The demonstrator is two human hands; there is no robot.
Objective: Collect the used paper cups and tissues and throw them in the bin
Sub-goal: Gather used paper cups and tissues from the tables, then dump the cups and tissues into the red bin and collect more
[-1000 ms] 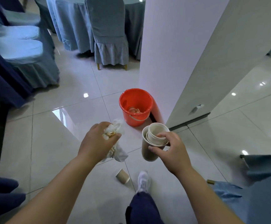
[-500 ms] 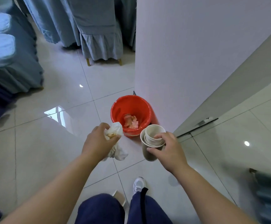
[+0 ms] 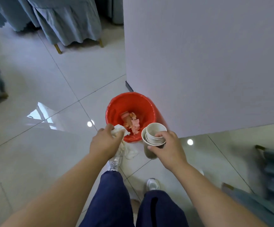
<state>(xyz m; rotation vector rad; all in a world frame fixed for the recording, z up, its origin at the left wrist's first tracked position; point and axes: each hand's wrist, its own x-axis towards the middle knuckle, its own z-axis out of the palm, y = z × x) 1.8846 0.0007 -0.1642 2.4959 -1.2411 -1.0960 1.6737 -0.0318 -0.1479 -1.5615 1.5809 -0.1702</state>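
Bin: a red bin (image 3: 141,104) stands on the glossy tiled floor (image 3: 34,95), tight against the corner of a pale wall (image 3: 198,63).
In the bin: crumpled, pink-tinted paper scraps (image 3: 134,126) lie at the bottom; what else is among them is too blurred to name.
Cups: a stack of paper cups (image 3: 154,133), white inside and brown outside, is held upright just beside the bin's near right rim.
Right hand: the right hand (image 3: 167,148) has fingers and thumb curled round the stack.
Tissues: a wad of white tissues (image 3: 121,131) sits over the bin's near left rim, with a loose end hanging below.
Left hand: the left hand (image 3: 104,143) is clenched round the wad.
Around: a blue-covered chair (image 3: 67,22) stands well behind the bin; navy trousers (image 3: 111,194) and white shoes (image 3: 151,184) fill the foreground.
In the way: the wall closes off the bin's back and right.
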